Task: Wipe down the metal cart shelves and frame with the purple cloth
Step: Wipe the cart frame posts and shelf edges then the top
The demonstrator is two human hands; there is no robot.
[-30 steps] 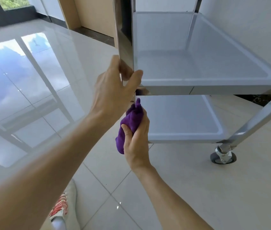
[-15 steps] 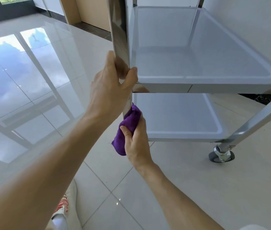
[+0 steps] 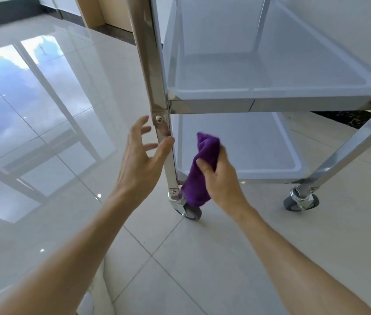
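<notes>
The metal cart's near-left post [image 3: 151,71] rises from a caster up past two tray shelves, the upper shelf [image 3: 270,92] and the lower shelf [image 3: 259,171]. My right hand [image 3: 222,178] grips the bunched purple cloth [image 3: 199,169] just right of the post, in front of the lower shelf's near-left corner. The cloth hangs down toward the caster [image 3: 189,210]. My left hand [image 3: 144,155] is spread open beside the post below the upper shelf, with the thumb tip at the post's edge and the fingers off it.
Glossy pale floor tiles [image 3: 43,133] stretch to the left and toward me. A second caster [image 3: 301,201] stands under the slanting right post [image 3: 348,153]. A white wall lies behind the cart, and a wooden door frame [image 3: 91,12] is at the back.
My left hand has let go of the post and opened. My right hand has carried the cloth down and off the post toward the lower shelf corner. The view has pulled back.
</notes>
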